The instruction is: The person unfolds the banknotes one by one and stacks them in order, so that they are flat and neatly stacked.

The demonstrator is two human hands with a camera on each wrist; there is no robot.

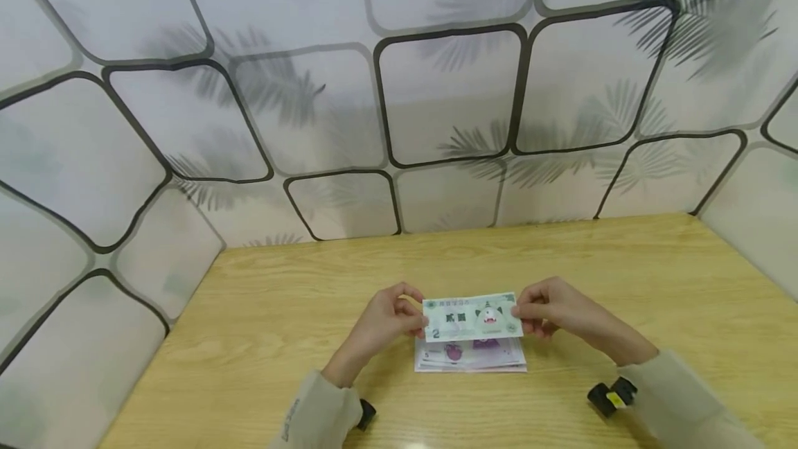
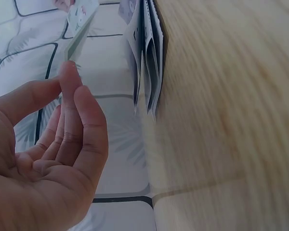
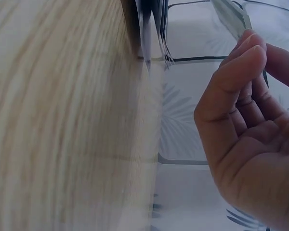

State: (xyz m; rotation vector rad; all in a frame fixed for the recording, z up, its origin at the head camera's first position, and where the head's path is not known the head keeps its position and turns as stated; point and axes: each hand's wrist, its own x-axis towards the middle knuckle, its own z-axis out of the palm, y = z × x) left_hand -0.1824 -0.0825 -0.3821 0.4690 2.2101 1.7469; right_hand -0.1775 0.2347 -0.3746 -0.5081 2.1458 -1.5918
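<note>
A pale green play banknote [image 1: 472,317], printed with a 2 and a round cartoon face, is stretched flat between both hands. My left hand [image 1: 391,317] pinches its left edge between thumb and fingers; my right hand [image 1: 548,307] pinches the right edge the same way. Below it lies a small stack of purple play banknotes [image 1: 470,355], its upper part hidden behind the green note. In the left wrist view the stack [image 2: 154,62] shows edge-on, its notes slightly fanned apart. The green note [image 3: 231,18] rises from the fingertips in the right wrist view, clear of the stack.
The wooden table [image 1: 280,310] spreads around the stack. Behind it and on both sides stands a pale cloth wall [image 1: 449,95] with dark outlines and leaf prints. Black wrist devices [image 1: 607,399] sit at the sleeve cuffs [image 1: 673,393].
</note>
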